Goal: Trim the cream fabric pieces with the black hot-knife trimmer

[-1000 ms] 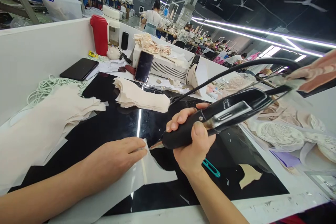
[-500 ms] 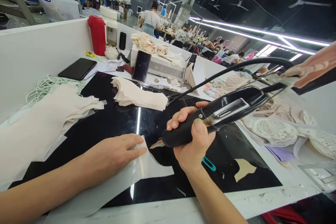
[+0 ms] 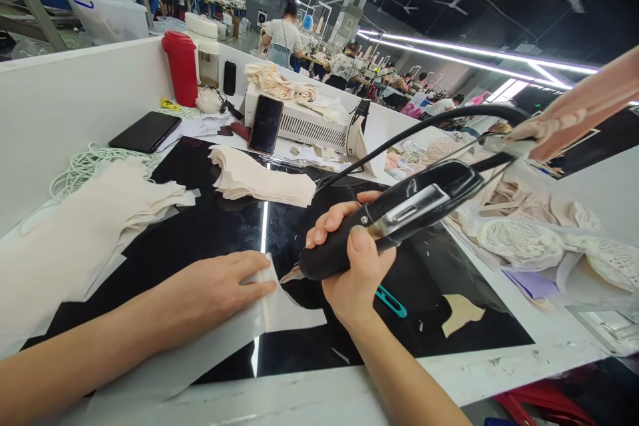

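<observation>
A black corded tool [image 3: 399, 213] with a pointed metal tip is gripped in my right hand [image 3: 357, 259], fingers wrapped round its body. Its tip points left and down, close to the edge of a pale translucent sheet [image 3: 294, 314]. On that sheet rests my left hand [image 3: 224, 289], palm down, fingers stretched toward the tip with a small gap between them. Under the sheet is a glossy black mat [image 3: 229, 233]. Layered cream fabric pieces [image 3: 262, 180] lie behind my hands, and a larger fabric stack [image 3: 84, 233] is at the left.
A teal tool [image 3: 392, 301] and a beige scrap [image 3: 462, 314] lie right of my right hand. Lace cups [image 3: 529, 246] crowd the right side. A phone [image 3: 266, 124], red cup [image 3: 180, 66] and black tablet [image 3: 145, 131] stand or lie behind. People sit and stand farther back.
My right hand and the black tool have shifted slightly left, the tip staying beside the sheet's edge. The whole view has moved a little; my left hand stays on the sheet.
</observation>
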`<state>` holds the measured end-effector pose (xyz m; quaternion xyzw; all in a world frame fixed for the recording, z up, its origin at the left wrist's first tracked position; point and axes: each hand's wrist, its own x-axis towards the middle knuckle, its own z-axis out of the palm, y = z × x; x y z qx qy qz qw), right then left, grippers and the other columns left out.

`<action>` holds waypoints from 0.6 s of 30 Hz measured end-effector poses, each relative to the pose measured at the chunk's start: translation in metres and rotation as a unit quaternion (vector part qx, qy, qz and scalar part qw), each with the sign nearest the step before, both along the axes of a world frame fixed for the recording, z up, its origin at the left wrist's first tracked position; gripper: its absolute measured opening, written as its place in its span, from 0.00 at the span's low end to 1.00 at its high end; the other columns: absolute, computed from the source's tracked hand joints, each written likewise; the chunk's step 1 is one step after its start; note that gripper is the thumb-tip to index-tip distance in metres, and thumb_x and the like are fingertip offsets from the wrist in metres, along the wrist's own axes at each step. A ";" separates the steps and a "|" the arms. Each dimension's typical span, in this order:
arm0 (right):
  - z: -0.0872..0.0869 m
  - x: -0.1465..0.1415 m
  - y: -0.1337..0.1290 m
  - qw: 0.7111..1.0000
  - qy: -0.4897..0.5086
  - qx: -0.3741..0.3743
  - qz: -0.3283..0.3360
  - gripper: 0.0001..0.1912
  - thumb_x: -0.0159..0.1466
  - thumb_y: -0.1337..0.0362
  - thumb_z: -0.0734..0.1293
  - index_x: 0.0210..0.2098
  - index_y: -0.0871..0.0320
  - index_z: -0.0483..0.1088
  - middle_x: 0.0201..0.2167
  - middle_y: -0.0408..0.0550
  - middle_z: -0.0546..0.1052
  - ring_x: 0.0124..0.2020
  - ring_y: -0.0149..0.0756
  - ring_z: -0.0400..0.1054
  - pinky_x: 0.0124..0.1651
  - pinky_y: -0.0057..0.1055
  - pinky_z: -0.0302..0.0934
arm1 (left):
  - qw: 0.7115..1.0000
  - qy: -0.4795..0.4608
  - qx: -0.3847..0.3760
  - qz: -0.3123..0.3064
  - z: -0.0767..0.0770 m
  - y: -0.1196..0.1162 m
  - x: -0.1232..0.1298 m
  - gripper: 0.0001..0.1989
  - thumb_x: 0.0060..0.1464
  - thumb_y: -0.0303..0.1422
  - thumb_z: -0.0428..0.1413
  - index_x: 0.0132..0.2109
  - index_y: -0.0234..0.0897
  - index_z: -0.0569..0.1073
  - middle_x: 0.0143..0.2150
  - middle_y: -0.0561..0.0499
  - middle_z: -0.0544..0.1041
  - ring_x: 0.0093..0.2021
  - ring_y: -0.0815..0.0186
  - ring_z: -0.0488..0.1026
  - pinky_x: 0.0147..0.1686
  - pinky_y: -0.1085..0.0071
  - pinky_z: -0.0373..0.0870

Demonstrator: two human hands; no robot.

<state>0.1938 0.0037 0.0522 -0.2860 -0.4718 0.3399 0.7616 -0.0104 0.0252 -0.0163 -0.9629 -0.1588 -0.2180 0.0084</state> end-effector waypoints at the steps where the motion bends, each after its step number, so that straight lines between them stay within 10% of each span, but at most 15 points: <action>1: -0.001 0.000 0.000 1.000 -0.005 -0.001 -0.001 0.17 0.64 0.59 0.73 0.48 0.50 0.65 0.29 0.35 0.74 0.24 0.29 0.70 0.27 0.30 0.69 | 1.000 0.003 0.000 -0.001 0.000 0.000 0.000 0.22 0.66 0.17 0.45 0.58 0.39 0.75 0.60 0.42 0.77 0.59 0.59 0.78 0.58 0.68 0.75; 18: 0.008 0.012 -0.010 1.000 0.019 0.001 -0.014 0.15 0.62 0.58 0.75 0.45 0.50 0.69 0.28 0.35 0.75 0.23 0.29 0.70 0.25 0.28 0.70 | 0.994 0.009 -0.101 -0.041 0.018 -0.010 0.017 0.18 0.64 0.16 0.49 0.52 0.36 0.76 0.47 0.48 0.79 0.45 0.61 0.77 0.46 0.68 0.75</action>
